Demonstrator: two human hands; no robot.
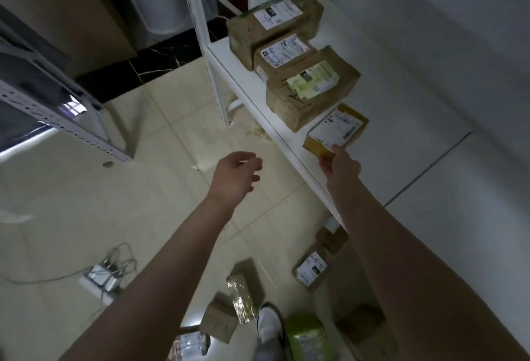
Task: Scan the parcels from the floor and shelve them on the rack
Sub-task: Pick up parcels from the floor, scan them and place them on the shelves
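A small yellow parcel (337, 130) with a white label lies on the white rack shelf (381, 108). My right hand (341, 164) grips its near corner, thumb on top. Beyond it on the same shelf stand three brown cardboard parcels (312, 88) with labels, in a row running toward the back. My left hand (236, 174) hovers over the floor left of the shelf edge, fingers loosely curled and holding nothing. Several more parcels (243, 292) lie on the tiled floor near my feet, one with a white label (311, 269) under the shelf.
A second metal rack (57, 108) stands at the left. A power strip with cables (103, 274) lies on the floor at lower left. A white shoe (268, 323) shows at the bottom. A white wall runs behind the shelf.
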